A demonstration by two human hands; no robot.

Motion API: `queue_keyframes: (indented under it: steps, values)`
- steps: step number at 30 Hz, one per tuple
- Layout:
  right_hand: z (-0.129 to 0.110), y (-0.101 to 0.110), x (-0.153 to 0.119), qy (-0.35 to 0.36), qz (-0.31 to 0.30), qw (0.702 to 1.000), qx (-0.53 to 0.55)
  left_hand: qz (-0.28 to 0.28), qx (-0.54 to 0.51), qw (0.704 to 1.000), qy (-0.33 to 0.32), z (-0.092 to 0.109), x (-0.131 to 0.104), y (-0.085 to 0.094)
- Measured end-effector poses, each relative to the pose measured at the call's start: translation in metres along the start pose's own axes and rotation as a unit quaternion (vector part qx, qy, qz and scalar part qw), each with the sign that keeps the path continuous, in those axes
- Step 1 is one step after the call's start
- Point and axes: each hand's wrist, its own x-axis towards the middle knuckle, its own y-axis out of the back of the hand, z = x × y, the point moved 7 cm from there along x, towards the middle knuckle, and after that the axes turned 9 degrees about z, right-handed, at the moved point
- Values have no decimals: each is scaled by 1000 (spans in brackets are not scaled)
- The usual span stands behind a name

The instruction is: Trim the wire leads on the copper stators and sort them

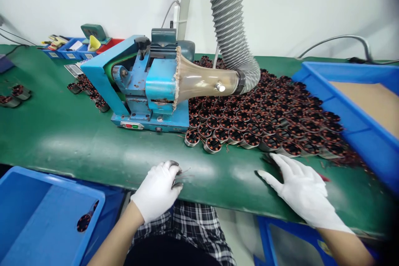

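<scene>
At seven o'clock, nearest the viewer, a blue plastic bin (46, 216) is cut off by the frame; one small copper-wound stator (84, 222) lies in it, half hidden by the bin's rim. A checked garment shows at six o'clock below the table edge.

On the near edge of the green-covered table (77, 145), the white-gloved left hand (157, 191) is curled around a small grey metal part (175, 165); only the top of the part and some thin wires poking out show, so what it is stays hard to make out. At four o'clock the white-gloved right hand (299, 187) lies flat with fingers spread, its fingertips just touching the nearest of a large heap of copper-wound stators in metal rings (264, 116). A red sliver shows under its far side, too hidden to name.

Towards twelve o'clock stands a blue bench machine (140, 87) with a clear funnel hood (202, 81) joined to a grey ribbed extraction hose (230, 16), which runs out of the top. At two o'clock a blue tray with a brown liner (358, 91) is cut off. At ten o'clock sit more stators (89, 89) and small blue bins (71, 48), blurred.
</scene>
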Motion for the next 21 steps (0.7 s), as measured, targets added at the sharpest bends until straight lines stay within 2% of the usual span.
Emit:
queue_keyframes:
  steps: [2, 4, 6, 8, 10, 12, 13, 14, 15, 17, 18, 19, 20, 21]
  values:
    - [1, -4, -2, 1, -14, 998, -57, -6, 27, 1000, 3, 3, 3, 0]
    - [6, -6, 0, -46, -47, 995, -76, -5, 46, 999, 4, 5, 5, -1]
    - [15, -7, 0, -134, -93, 985, -55, -3, 57, 998, 1, 7, 7, -3]
    - [22, -5, -4, -243, -123, 962, 5, 5, 58, 998, -7, 10, 6, -5]
    - [17, -3, -10, -319, -121, 935, 101, 17, 49, 999, -16, 13, 4, -6]
    - [-6, 1, -18, -344, -111, 905, 225, 25, 42, 999, -23, 17, 1, -7]
    - [-25, 2, -22, -336, -127, 890, 281, 26, 41, 998, -27, 18, 0, -8]
    - [-50, 2, -27, -320, -166, 853, 379, 26, 43, 998, -31, 19, -1, -8]
    - [-81, -1, -37, -303, -253, 790, 469, 25, 45, 998, -35, 20, -1, -8]
    - [-137, 4, -56, -274, -402, 667, 565, 18, 50, 998, -41, 20, -1, -9]
    - [-157, 10, -62, -261, -440, 631, 583, 15, 52, 998, -43, 20, -1, -10]
    - [-171, 14, -65, -245, -463, 618, 586, 11, 53, 997, -46, 20, -1, -10]
    - [-180, 17, -64, -228, -467, 628, 579, 9, 54, 997, -49, 20, 0, -11]
    - [-185, 18, -61, -210, -459, 653, 565, 7, 53, 997, -51, 20, 0, -11]
